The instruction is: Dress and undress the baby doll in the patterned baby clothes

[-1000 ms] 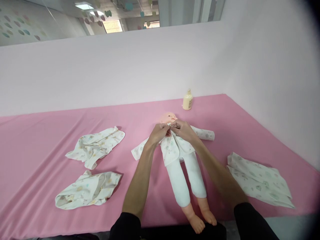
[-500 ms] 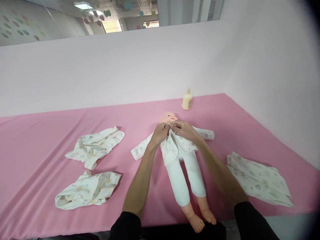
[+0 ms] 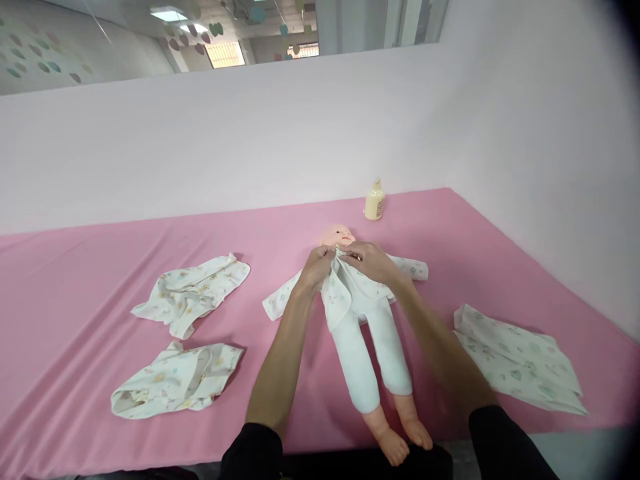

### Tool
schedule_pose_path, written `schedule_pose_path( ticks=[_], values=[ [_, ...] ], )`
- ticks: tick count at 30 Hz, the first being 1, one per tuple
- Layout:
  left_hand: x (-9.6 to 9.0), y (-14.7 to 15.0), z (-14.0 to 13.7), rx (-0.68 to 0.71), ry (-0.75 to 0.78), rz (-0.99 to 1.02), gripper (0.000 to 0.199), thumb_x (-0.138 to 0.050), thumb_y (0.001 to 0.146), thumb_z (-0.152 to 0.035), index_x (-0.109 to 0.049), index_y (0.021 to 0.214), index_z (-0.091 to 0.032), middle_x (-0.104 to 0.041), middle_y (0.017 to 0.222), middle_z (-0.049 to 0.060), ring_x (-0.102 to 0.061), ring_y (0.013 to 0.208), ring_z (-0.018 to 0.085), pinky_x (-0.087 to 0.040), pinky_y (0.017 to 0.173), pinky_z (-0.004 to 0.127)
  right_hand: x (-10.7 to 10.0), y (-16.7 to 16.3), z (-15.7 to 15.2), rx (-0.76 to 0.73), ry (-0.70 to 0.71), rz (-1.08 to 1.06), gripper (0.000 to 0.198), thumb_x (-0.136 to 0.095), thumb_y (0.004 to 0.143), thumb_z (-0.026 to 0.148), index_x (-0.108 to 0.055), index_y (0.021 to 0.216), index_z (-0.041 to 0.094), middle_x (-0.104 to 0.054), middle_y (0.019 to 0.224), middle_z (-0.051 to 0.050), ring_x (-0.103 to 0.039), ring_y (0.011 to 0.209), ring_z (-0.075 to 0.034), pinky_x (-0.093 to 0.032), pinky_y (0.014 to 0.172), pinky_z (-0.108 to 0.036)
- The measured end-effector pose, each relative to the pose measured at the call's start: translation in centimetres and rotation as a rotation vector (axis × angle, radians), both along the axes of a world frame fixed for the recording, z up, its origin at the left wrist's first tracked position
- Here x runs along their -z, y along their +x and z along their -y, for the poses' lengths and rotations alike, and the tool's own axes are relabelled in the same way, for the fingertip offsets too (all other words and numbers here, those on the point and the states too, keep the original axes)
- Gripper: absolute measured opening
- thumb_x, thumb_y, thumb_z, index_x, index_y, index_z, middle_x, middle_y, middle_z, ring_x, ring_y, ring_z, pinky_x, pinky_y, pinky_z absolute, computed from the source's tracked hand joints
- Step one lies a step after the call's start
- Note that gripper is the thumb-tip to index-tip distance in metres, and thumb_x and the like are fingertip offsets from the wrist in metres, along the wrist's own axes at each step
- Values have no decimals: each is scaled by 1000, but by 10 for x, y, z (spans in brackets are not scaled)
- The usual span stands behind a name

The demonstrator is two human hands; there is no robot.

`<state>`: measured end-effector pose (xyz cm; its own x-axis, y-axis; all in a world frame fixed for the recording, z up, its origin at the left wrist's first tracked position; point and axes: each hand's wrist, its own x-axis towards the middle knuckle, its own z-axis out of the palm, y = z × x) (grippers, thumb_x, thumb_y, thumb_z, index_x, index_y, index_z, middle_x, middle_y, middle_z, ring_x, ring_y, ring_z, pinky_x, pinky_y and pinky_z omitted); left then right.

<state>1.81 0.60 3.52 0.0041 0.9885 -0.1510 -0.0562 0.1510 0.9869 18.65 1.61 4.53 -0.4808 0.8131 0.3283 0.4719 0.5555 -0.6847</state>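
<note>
A baby doll [image 3: 373, 360] lies on its back on the pink-covered table, head away from me and bare feet towards me. It wears a white patterned baby jacket [image 3: 336, 301], whose front edges hang apart below the chest. At the neckline my left hand [image 3: 319, 265] pinches one edge of the jacket. My right hand [image 3: 371, 261] pinches the other edge close beside it, fingertips nearly meeting under the doll's chin. The fastening between the fingers is too small to make out. Both jacket sleeves stretch out sideways.
Two crumpled patterned baby garments, an upper one [image 3: 195, 293] and a lower one [image 3: 175, 383], lie on the left. Folded patterned clothing [image 3: 520, 360] lies on the right. A cream pump bottle [image 3: 375, 202] stands behind the doll, near the white wall [image 3: 225, 147].
My fingers have shifted slightly at the jacket's neckline, still pinching the cloth. The doll, the other clothes and the bottle have stayed in place.
</note>
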Motion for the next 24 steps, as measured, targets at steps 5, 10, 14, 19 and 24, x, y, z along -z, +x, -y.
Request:
schedule_pose_path(
  ticks=[5, 10, 14, 19, 24],
  values=[
    [-1, 0, -1, -15, -40, 118, 11, -63, 83, -24, -60, 81, -14, -57, 60, -2, -51, 50, 8, -36, 50, 20, -3, 4, 1, -95, -71, -10, 28, -47, 98, 39, -60, 81, 21, -45, 71, 2, -36, 64, -13, -31, 65, -27],
    [0, -4, -2, 46, -44, 195, 7, -63, 77, -18, -61, 80, -12, -61, 64, 1, -55, 54, 10, -42, 55, 22, -4, 8, 1, -179, -149, -28, 30, -46, 98, 41, -58, 79, 20, -42, 70, 3, -34, 63, -12, -29, 63, -26],
    [-2, -3, -1, 66, -45, 156, 13, -64, 81, -23, -64, 86, -11, -66, 74, 4, -62, 65, 12, -48, 66, 25, -7, 13, 1, -136, -236, -14, 27, -51, 96, 42, -65, 111, 25, -55, 84, 1, -46, 69, -12, -35, 64, -25],
    [-4, -2, 5, 80, 8, -126, 16, -54, 89, -26, -63, 91, -12, -64, 77, 4, -59, 66, 11, -44, 63, 24, -16, 16, 10, -14, -207, 193, 58, -63, 86, 38, -50, 142, 26, -63, 106, -4, -58, 88, -18, -41, 71, -28],
    [-16, -5, 35, 47, 135, -598, 42, -54, 91, -52, -58, 117, -18, -65, 98, 5, -60, 81, 15, -45, 67, 26, -21, 11, 25, -26, -134, 435, 52, -60, 86, 35, -49, 136, 24, -64, 109, -7, -60, 98, -24, -42, 75, -31]
  ],
)
